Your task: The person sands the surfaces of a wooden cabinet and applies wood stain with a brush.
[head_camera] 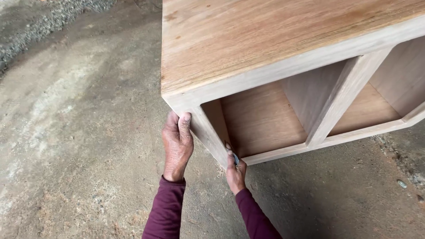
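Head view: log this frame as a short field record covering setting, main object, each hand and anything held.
setting: rough concrete floor with dust and wood shavings
main object: unfinished wooden cabinet, flat top panel, open front with two compartments split by an upright divider
left hand: gripping the cabinet's outer front corner, fingers curled on the frame edge
right hand: at the lower inner edge of the left compartment, pressing a small dark item against the wood; too small to identify
sleeves: maroon, long
other people: none seen
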